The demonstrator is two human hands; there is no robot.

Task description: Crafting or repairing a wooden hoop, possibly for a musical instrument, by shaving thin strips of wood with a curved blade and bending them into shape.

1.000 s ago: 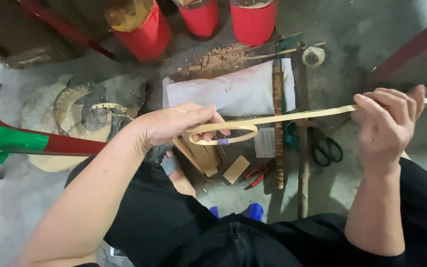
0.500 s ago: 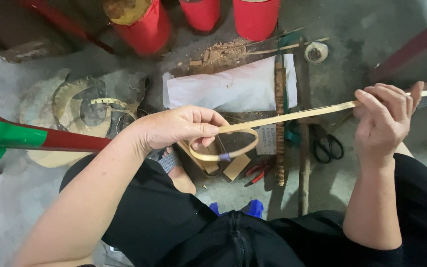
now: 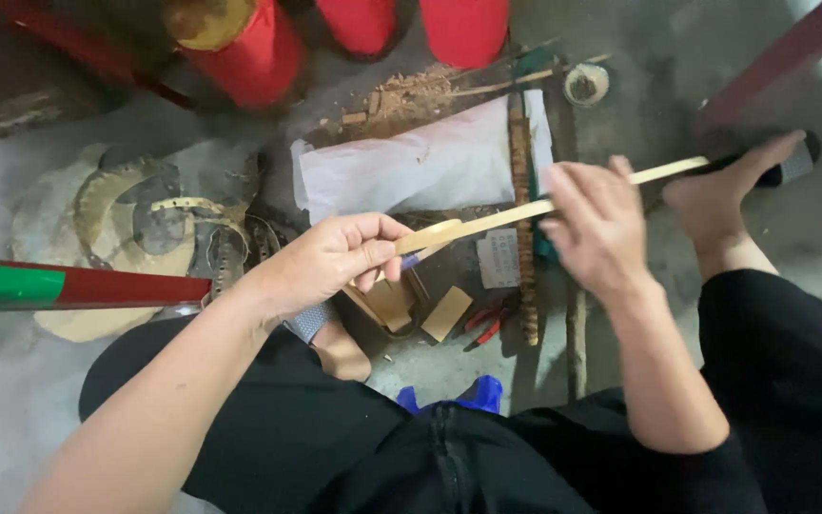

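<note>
Bamboo strip [image 3: 516, 211] runs nearly horizontal across the view, long axis rising slightly from lower-left to upper-right, held in the air above the floor clutter. Left hand [image 3: 330, 262] is closed around its near end, fingers curled and thumb on top; the folded tip with a bluish band pokes out just past the fingers. Right hand [image 3: 596, 224] sits mid-span, fingers loosely bent over the strip from above, more a guiding cover than a full clamp; can't tell whether the thumb pinches underneath. Past the right hand the strip continues to the far right, where a bare foot [image 3: 720, 195] lies touching or just under the free end; contact not clear. So both hands are on the strip, left at the end, right closer to the middle, well apart along the axis. Below it: a white sheet [image 3: 430, 167], a narrow notched wooden bar [image 3: 523, 257] crossing roughly perpendicular to the strip, small wood blocks [image 3: 447, 312], red-handled pliers [image 3: 487, 319]. Red cylinders [image 3: 240, 48] at top, coiled bamboo rings [image 3: 145, 228] left.
</note>
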